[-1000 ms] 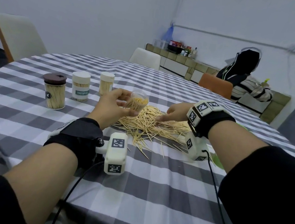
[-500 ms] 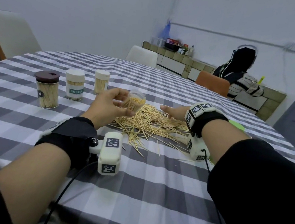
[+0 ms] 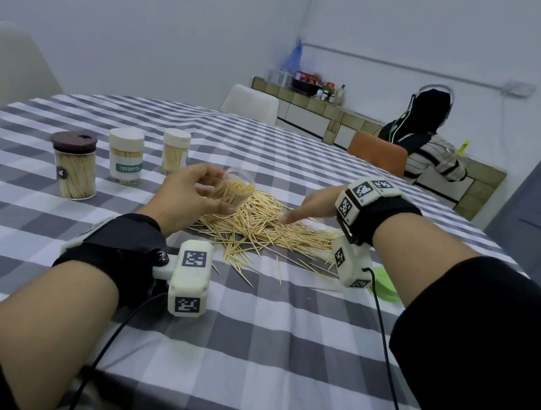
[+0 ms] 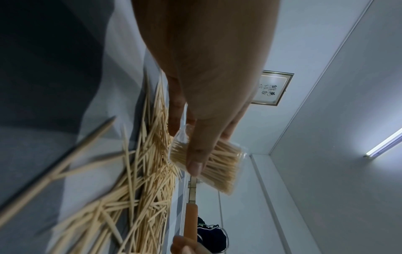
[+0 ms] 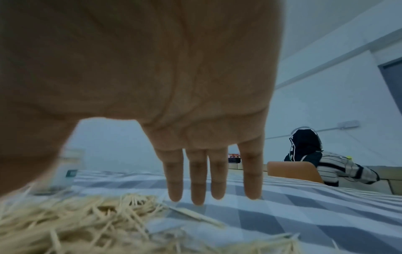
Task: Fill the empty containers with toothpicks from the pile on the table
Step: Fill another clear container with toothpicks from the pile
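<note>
My left hand (image 3: 196,193) grips a small clear container (image 3: 234,191) tilted over the toothpick pile (image 3: 260,224); the container (image 4: 214,163) is packed with toothpicks, its mouth facing right and away from me. The pile (image 4: 139,180) spreads over the checked tablecloth in the middle of the table. My right hand (image 3: 309,206) hovers low over the pile's right side with straight fingers (image 5: 196,185) pointing down at the cloth and holding nothing. The pile (image 5: 76,223) lies just under that palm.
Three capped containers of toothpicks stand at the left: a brown-lidded one (image 3: 73,165), a labelled white one (image 3: 125,160) and a smaller white-lidded one (image 3: 175,151). A green lid (image 3: 385,282) lies by my right wrist. A seated person (image 3: 428,138) and chairs are beyond the table (image 3: 280,341).
My right hand lifted off the pile about half a second ago and has come back down over it with fingers extended. The left hand keeps the container tilted in nearly the same spot.
</note>
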